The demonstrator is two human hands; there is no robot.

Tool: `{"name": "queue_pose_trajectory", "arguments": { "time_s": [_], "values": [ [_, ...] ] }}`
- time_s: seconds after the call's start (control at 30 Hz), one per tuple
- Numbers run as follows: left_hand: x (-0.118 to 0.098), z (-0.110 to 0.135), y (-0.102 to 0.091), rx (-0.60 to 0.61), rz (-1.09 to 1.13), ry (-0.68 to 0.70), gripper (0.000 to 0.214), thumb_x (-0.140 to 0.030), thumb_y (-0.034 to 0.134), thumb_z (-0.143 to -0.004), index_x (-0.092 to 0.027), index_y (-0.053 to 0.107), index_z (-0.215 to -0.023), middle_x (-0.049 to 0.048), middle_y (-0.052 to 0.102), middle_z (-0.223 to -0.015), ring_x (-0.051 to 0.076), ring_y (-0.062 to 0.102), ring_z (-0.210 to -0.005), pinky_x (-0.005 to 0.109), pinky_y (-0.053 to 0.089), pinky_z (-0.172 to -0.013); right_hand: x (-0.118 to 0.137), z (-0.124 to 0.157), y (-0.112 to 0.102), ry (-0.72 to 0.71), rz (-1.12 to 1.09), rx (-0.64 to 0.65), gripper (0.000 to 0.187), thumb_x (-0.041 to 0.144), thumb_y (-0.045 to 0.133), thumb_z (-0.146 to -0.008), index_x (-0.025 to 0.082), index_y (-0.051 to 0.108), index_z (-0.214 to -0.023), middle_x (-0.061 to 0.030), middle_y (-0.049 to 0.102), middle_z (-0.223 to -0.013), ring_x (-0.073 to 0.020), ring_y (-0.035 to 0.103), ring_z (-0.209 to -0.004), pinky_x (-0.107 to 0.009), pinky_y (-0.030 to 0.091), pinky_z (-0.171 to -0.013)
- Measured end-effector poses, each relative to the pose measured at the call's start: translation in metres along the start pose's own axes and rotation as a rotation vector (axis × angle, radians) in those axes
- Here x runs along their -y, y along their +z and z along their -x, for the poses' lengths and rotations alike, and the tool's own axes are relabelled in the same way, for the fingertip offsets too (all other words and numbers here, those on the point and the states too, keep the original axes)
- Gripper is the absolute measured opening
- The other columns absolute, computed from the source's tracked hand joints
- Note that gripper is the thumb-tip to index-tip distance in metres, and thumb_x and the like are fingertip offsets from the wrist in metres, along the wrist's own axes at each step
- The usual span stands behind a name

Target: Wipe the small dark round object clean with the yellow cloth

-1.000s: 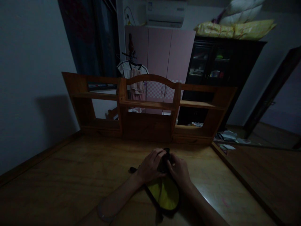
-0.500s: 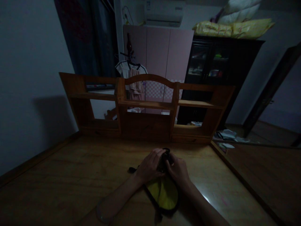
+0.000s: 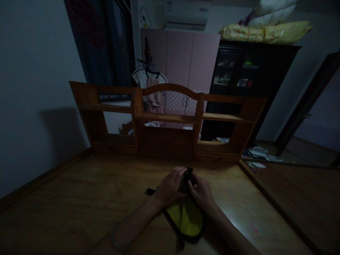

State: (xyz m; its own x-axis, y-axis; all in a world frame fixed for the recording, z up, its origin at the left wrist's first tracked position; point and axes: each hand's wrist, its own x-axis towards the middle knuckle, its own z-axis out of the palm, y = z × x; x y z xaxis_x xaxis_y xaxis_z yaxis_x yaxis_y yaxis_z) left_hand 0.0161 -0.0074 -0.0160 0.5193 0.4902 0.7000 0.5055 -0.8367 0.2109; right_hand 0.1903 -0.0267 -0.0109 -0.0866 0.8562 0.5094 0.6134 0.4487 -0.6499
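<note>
My left hand (image 3: 171, 185) is closed around the left side of a small dark, shiny object (image 3: 185, 182), whose kind I cannot make out in the dim light. From the other side my right hand (image 3: 202, 191) grips it, thumb and fingers pressed near its top. Below both hands lies a yellow-green pouch (image 3: 187, 217) with black edging, flat on the wooden board. A black strap end (image 3: 150, 191) sticks out left of my left wrist. Whether the dark object is joined to the pouch is hidden by my hands.
A wooden shelf headboard (image 3: 167, 141) stands across the far edge of the wooden surface (image 3: 92, 198). A wall (image 3: 34, 106) bounds the left, a raised wooden rail (image 3: 268, 194) the right. Behind are a pink wardrobe (image 3: 179, 60) and a black cabinet (image 3: 247, 71).
My hands stay on the dark object with only slight finger motion; a black loop at its top appears turned. The whole view has shifted slightly.
</note>
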Motion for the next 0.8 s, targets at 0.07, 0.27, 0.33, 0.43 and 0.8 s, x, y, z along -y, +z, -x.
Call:
{"name": "queue_pose_trajectory", "arguments": {
  "time_s": [0.07, 0.27, 0.33, 0.43, 0.8],
  "values": [
    [0.000, 0.000, 0.001, -0.015, 0.001, -0.002, 0.084, -0.035, 0.071, -0.074, -0.016, 0.023, -0.140, 0.0171, 0.043, -0.133, 0.033, 0.039, -0.127, 0.053, 0.037, -0.105, 0.001, 0.000, 0.000, 0.015, -0.009, 0.010, 0.023, 0.027, 0.049, -0.082, 0.019, 0.064, -0.097, -0.0064, 0.070, -0.077, -0.0199, 0.064, -0.065, -0.026, 0.046, -0.059],
    [0.000, -0.002, -0.001, -0.059, 0.012, -0.030, 0.081, -0.039, 0.071, -0.074, -0.015, 0.027, -0.138, 0.0170, 0.043, -0.131, 0.032, 0.040, -0.126, 0.051, 0.039, -0.104, 0.004, -0.005, 0.000, 0.117, -0.241, 0.059, 0.036, 0.020, 0.051, -0.077, 0.018, 0.060, -0.112, -0.0063, 0.070, -0.098, -0.0219, 0.065, -0.088, -0.032, 0.050, -0.079],
    [0.000, -0.002, -0.004, -0.079, 0.012, -0.019, 0.082, -0.042, 0.072, -0.074, -0.014, 0.027, -0.137, 0.0174, 0.043, -0.130, 0.032, 0.040, -0.125, 0.051, 0.038, -0.105, 0.002, -0.007, 0.004, 0.157, -0.388, 0.061, 0.047, 0.017, 0.051, -0.074, 0.018, 0.055, -0.121, -0.0063, 0.067, -0.111, -0.0220, 0.062, -0.101, -0.034, 0.047, -0.091],
    [0.000, -0.002, -0.006, -0.096, 0.008, -0.003, 0.083, -0.047, 0.069, -0.075, -0.014, 0.027, -0.137, 0.0181, 0.042, -0.130, 0.032, 0.039, -0.126, 0.051, 0.038, -0.105, -0.002, -0.008, 0.009, 0.175, -0.548, 0.096, 0.049, 0.017, 0.051, -0.073, 0.018, 0.055, -0.122, -0.0058, 0.063, -0.119, -0.0218, 0.058, -0.110, -0.036, 0.043, -0.098],
    [0.001, -0.001, -0.005, -0.055, -0.029, 0.055, 0.077, -0.051, 0.063, -0.079, -0.014, 0.029, -0.137, 0.0181, 0.041, -0.132, 0.031, 0.037, -0.128, 0.050, 0.037, -0.106, 0.006, -0.009, 0.006, 0.097, -0.595, 0.121, 0.034, 0.024, 0.055, -0.079, 0.019, 0.061, -0.112, -0.0059, 0.068, -0.106, -0.0239, 0.062, -0.100, -0.039, 0.049, -0.090]
  ]
}}
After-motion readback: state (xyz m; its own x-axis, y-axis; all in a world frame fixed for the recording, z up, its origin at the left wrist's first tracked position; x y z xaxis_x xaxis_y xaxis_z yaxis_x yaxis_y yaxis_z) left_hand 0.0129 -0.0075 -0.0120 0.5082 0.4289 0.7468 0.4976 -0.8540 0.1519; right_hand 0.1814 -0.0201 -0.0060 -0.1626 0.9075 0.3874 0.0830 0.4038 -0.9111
